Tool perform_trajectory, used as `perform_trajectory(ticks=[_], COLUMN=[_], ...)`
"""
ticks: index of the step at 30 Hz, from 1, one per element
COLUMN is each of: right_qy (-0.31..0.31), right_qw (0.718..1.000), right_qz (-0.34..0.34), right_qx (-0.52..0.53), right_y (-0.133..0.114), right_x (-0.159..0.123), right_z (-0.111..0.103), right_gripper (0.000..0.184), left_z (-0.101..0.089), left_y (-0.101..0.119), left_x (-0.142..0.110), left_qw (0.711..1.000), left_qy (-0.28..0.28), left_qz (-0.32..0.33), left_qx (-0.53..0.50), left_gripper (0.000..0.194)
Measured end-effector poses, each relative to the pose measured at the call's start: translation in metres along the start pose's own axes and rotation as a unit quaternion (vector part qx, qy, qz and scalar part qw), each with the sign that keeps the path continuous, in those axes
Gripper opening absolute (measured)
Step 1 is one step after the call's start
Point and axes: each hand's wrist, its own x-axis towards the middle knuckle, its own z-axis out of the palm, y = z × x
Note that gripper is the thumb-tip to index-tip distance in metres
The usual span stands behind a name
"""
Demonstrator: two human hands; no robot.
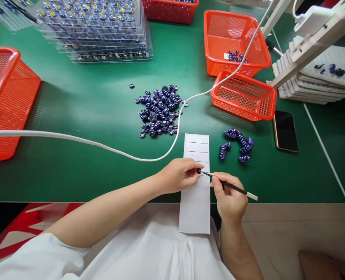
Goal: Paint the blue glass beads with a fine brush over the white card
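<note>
My left hand (180,175) is closed in a pinch on a small dark piece (199,171) over a white paper strip (196,202) that hangs off the table's front edge. My right hand (229,196) grips a thin dark stick (236,189) whose tip touches that piece. A loose heap of small blue striped pieces (159,111) lies further back on the green table (96,112). To the right of the strip lie stacked rows of the same pieces (237,144).
A white cable (102,145) crosses the table in front of the heap. Orange baskets stand at the left (6,101), back (233,41) and right (244,95). Clear trays of pieces (93,31) are stacked at the back. A black phone (285,131) and white foam trays (321,77) sit right.
</note>
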Motion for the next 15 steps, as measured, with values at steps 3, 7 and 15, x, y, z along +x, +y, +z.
perform_trajectory(ticks=[3, 7, 15], right_qy=[-0.039, -0.039, 0.006], right_qw=[0.999, 0.999, 0.998], right_qz=[-0.014, -0.03, -0.013], right_qx=[0.016, 0.005, 0.056], right_y=[0.0022, 0.0029, -0.0015], right_x=[0.0008, -0.0013, -0.0006], right_z=[-0.0018, -0.0011, -0.0001], right_gripper=[0.011, 0.013, 0.012], left_z=[0.0, 0.0, 0.0002], left_y=[0.0007, 0.0019, 0.0017], left_x=[0.0004, 0.0012, 0.0005], left_qw=[1.0, 1.0, 1.0], left_qy=[0.003, 0.007, 0.013], left_qz=[-0.005, -0.017, -0.023], left_qx=[0.0, -0.01, -0.012], left_gripper=[0.025, 0.026, 0.028])
